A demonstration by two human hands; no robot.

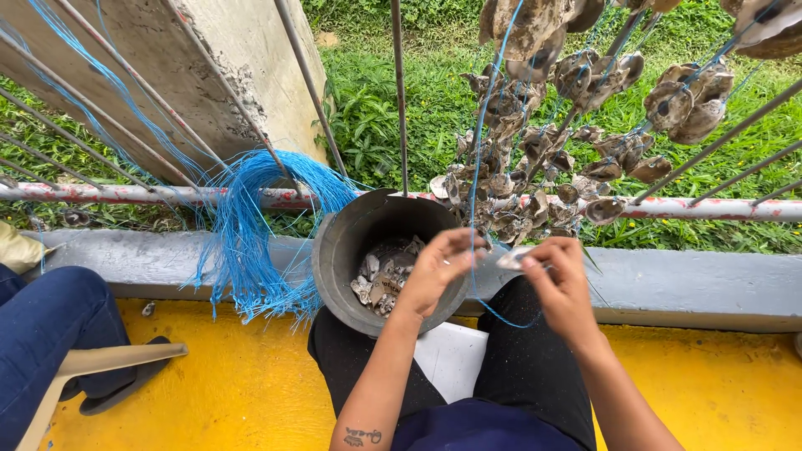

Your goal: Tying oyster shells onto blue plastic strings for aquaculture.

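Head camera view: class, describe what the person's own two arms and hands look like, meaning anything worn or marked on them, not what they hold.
Both forearms are bare, with no sleeves in view. The left hand and the right hand wear no gloves, and no rings or watch can be seen. The left forearm carries a small dark tattoo near the bottom edge of the picture. No mark shows on the right forearm.

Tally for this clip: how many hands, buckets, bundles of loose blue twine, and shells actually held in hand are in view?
Hands: 2, left hand and right hand
Grey bucket: 1
Bundle of blue twine: 1
Shell held in the right hand: 1
Total: 5
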